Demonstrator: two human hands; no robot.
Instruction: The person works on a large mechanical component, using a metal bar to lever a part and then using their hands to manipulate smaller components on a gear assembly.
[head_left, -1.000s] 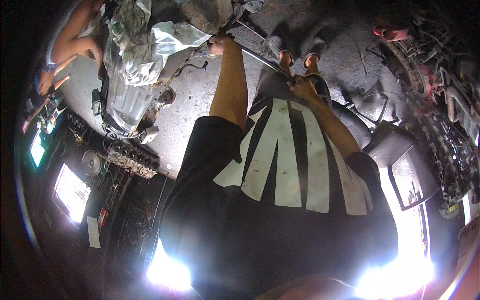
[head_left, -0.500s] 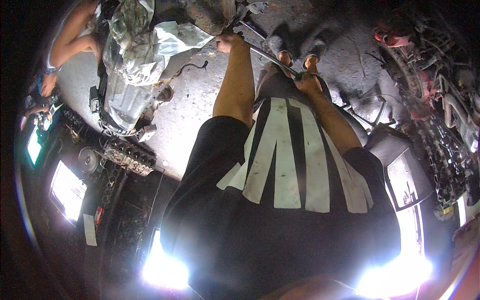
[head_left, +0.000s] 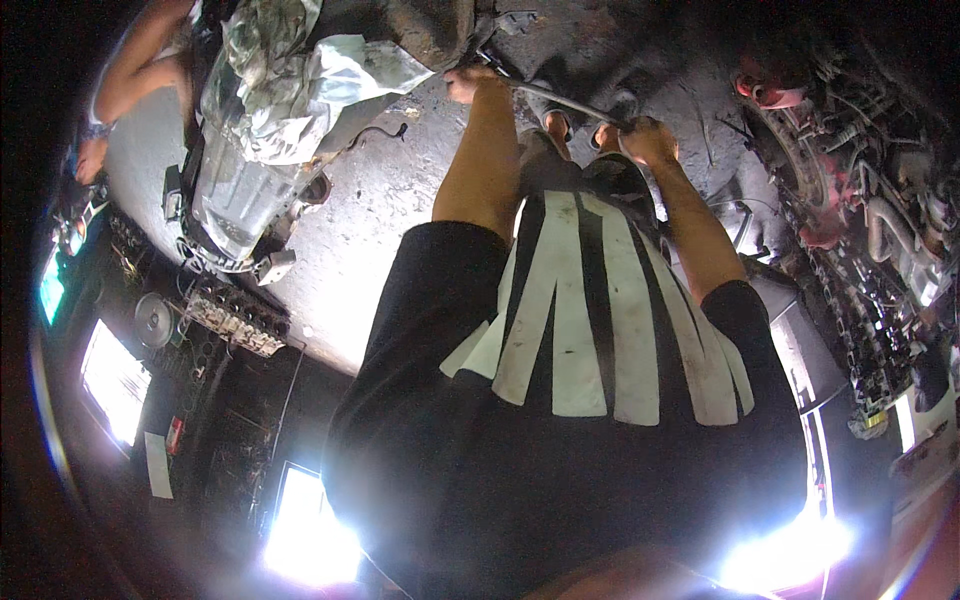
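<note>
A long, straight metal bar (head_left: pixel 570 102) slants across the top of the view, above the grey floor. My right hand (head_left: pixel 650 142) is closed around its right end, out in front of my knees. At the bar's left end, my left hand (head_left: pixel 470 82) is closed at a dark fitting, whose exact form is too small and dim to make out. A dark, rounded part (head_left: pixel 430 28) lies just beyond that hand. Crumpled pale plastic sheeting (head_left: pixel 365 72) reaches close to my left fingers.
The sheeting drapes a large metal casing (head_left: pixel 240 205) at left. Another person's arm (head_left: pixel 145 75) shows beyond it. An engine block part (head_left: pixel 235 320) stands lower left. Piled greasy machine parts with a red piece (head_left: pixel 775 92) fill the right side. A thin hose (head_left: pixel 380 132) lies on the floor.
My right hand has swung forward and to the right with its end of the bar, away from my body. My left hand stays at the other end. The whole view has shifted slightly.
</note>
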